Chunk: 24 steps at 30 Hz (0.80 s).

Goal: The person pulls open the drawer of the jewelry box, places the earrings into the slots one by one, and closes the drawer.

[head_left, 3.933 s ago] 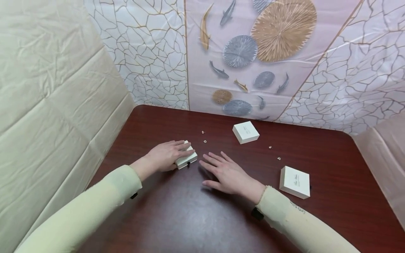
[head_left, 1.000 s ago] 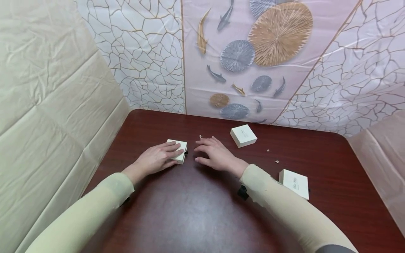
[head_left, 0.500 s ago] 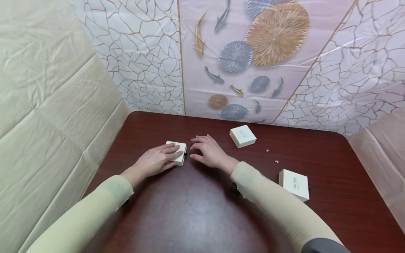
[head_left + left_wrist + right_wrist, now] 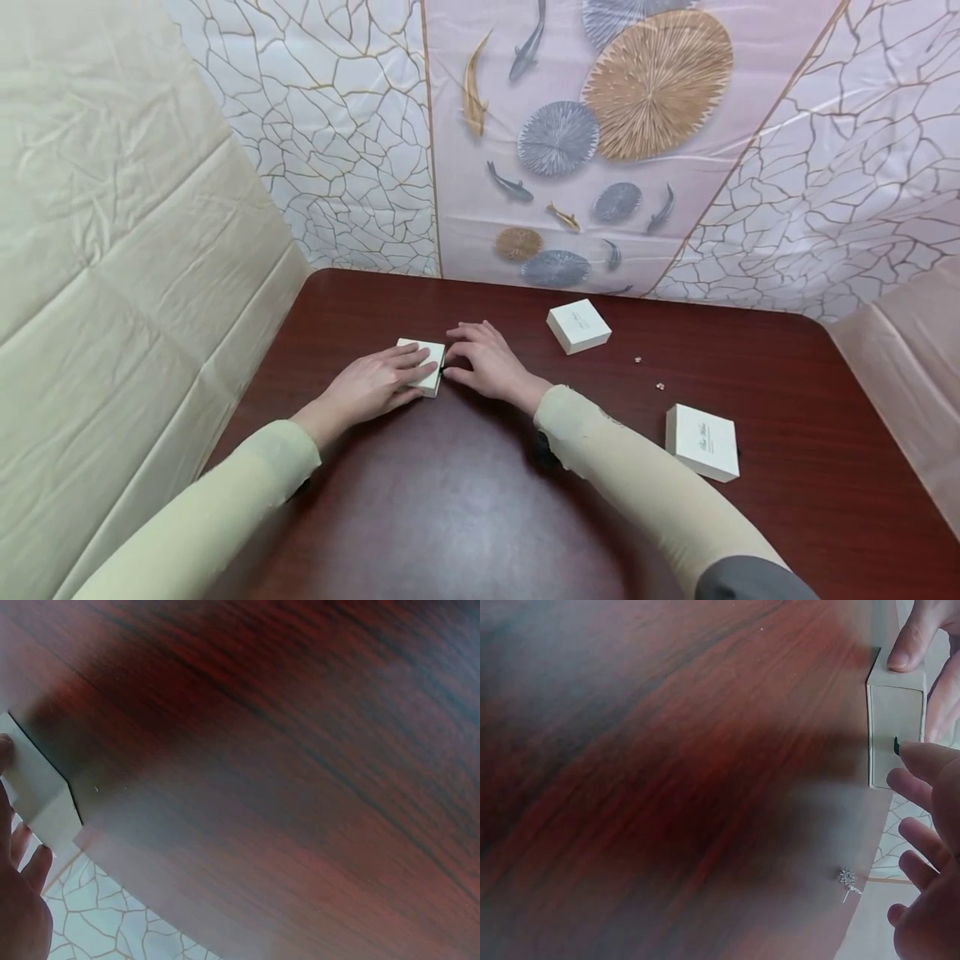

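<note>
A small white drawer box [image 4: 423,380] lies flat on the table at left of centre. My left hand [image 4: 372,382] grips it, with fingers across its lid and the thumb on the near side. In the left wrist view, fingertips [image 4: 39,862] show along the box's edge. My right hand [image 4: 487,364] is at the box's right end. Its thumb and index finger pinch at the short black pull tab [image 4: 897,745] on the drawer front, while the other fingers stay loosely curled. A sparkly stud earring [image 4: 846,877] lies below those fingers in the right wrist view; my right hand hides that spot in the head view.
Another white box [image 4: 579,326] stands at the back centre, and a third, lettered one [image 4: 702,442] sits at right. Between them lie two small earrings, a farther one [image 4: 638,360] and a nearer one [image 4: 660,386]. Patterned cloth [image 4: 337,142] hangs behind the dark red table [image 4: 465,517].
The box has been turned so its tab faces right, with my left hand staying on it. My right hand has moved left to the tab, covering the two left earrings.
</note>
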Each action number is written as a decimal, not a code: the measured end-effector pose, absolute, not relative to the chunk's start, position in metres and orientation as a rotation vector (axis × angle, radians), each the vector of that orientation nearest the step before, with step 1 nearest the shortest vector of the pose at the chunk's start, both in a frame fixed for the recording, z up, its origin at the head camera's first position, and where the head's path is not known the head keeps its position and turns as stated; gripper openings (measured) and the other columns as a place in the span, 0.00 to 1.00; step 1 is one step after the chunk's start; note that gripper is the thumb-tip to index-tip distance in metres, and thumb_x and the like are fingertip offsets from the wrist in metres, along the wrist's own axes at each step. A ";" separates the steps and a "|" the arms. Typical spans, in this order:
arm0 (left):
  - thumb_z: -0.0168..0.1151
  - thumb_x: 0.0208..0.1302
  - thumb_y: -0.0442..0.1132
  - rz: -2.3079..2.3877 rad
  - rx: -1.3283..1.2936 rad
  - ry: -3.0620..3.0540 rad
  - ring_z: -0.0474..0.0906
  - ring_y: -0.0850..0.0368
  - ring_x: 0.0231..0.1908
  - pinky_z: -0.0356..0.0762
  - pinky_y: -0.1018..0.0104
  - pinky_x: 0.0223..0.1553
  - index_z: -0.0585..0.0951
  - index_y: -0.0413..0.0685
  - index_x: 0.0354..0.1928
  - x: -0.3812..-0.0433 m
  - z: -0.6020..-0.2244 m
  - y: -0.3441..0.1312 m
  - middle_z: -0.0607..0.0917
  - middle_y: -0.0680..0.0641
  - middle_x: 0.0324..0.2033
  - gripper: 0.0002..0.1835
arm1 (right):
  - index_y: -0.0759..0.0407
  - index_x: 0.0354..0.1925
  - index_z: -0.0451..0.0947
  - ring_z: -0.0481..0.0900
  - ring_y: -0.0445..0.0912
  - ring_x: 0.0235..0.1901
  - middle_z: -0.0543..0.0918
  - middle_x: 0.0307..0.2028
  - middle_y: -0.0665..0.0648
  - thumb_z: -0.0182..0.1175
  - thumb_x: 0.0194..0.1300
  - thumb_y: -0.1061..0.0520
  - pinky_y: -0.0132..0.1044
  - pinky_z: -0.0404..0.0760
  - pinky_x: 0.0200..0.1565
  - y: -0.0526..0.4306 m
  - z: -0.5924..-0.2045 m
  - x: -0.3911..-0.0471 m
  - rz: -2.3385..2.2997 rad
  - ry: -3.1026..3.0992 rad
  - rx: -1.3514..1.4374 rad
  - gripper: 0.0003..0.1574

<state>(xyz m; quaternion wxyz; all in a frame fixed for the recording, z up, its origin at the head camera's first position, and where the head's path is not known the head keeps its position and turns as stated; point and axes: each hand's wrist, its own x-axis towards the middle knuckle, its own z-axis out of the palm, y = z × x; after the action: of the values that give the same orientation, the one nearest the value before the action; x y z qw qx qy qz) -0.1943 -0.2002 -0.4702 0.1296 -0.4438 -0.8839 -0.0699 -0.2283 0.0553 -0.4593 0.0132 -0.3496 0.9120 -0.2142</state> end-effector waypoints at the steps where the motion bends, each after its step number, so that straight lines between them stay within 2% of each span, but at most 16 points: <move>1: 0.74 0.70 0.46 -0.206 -1.291 -2.568 0.79 0.44 0.68 0.79 0.51 0.66 0.85 0.48 0.67 -0.194 -0.471 -0.200 0.84 0.41 0.66 0.26 | 0.54 0.44 0.89 0.65 0.59 0.78 0.78 0.70 0.62 0.72 0.72 0.52 0.64 0.51 0.80 0.055 -0.460 -0.228 -0.669 2.841 -1.079 0.08; 12: 0.74 0.70 0.45 -0.188 -1.297 -2.555 0.80 0.44 0.68 0.79 0.52 0.67 0.85 0.48 0.67 -0.195 -0.473 -0.198 0.84 0.42 0.66 0.26 | 0.55 0.35 0.87 0.63 0.60 0.79 0.78 0.70 0.62 0.71 0.71 0.57 0.64 0.50 0.81 0.049 -0.462 -0.230 -0.719 2.838 -1.062 0.05; 24: 0.74 0.69 0.45 -0.198 -1.288 -2.558 0.80 0.43 0.68 0.77 0.51 0.68 0.85 0.46 0.67 -0.193 -0.470 -0.201 0.84 0.41 0.66 0.26 | 0.54 0.30 0.83 0.62 0.61 0.79 0.76 0.72 0.63 0.70 0.70 0.60 0.69 0.50 0.79 0.047 -0.465 -0.228 -0.770 2.841 -1.072 0.09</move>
<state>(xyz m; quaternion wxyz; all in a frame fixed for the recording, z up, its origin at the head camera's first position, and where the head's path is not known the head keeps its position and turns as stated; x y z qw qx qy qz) -0.1930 -0.2008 -0.4698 0.1352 -0.4444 -0.8829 -0.0683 -0.2279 0.0474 -0.4650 0.0043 -0.3423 0.9069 -0.2458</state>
